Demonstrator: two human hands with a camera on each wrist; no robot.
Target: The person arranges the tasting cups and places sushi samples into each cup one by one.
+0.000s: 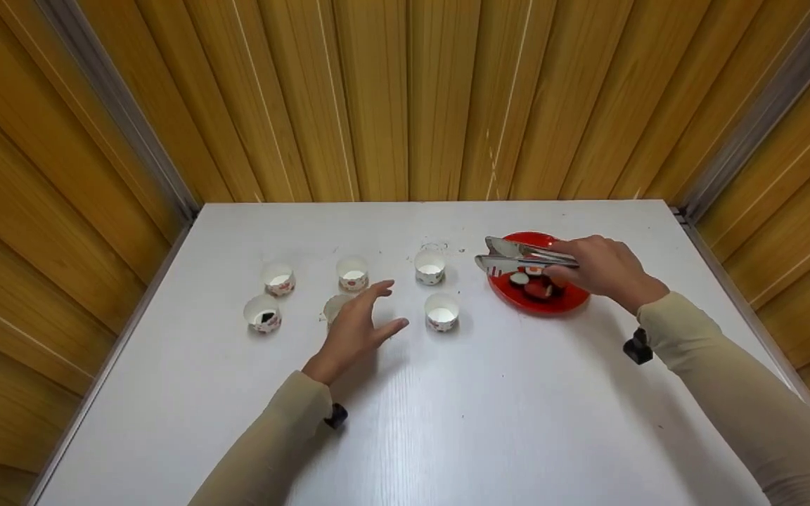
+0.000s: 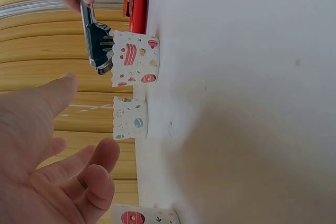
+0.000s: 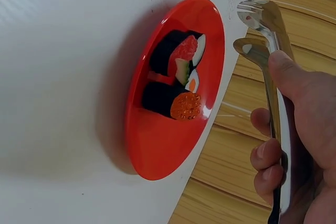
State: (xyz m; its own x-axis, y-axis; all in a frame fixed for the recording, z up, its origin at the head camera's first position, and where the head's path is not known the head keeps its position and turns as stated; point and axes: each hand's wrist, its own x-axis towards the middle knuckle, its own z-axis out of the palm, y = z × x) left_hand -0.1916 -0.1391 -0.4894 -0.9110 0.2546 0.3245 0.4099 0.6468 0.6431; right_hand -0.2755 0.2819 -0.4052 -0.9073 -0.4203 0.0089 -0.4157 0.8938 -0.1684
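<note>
My right hand (image 1: 605,270) grips a pair of metal serving tongs (image 3: 273,69), their ends apart with nothing between them, above the far left part of a red plate (image 3: 157,156). On that plate lie a sushi roll topped with orange roe (image 3: 186,106), a red-topped sushi roll (image 3: 181,53) and white-faced pieces. My left hand (image 1: 352,327) hovers with fingers spread and holds nothing. It partly hides a paper baking cup (image 1: 335,306). To its right are a near paper cup (image 1: 441,313) and a far paper cup (image 1: 429,267).
Farther left stand more paper cups; the near left cup (image 1: 257,327) has something dark inside, and another cup (image 1: 279,279) stands behind it. One more cup (image 1: 354,274) is beyond my left hand. Wood-patterned walls (image 1: 377,105) border the white table (image 1: 412,422).
</note>
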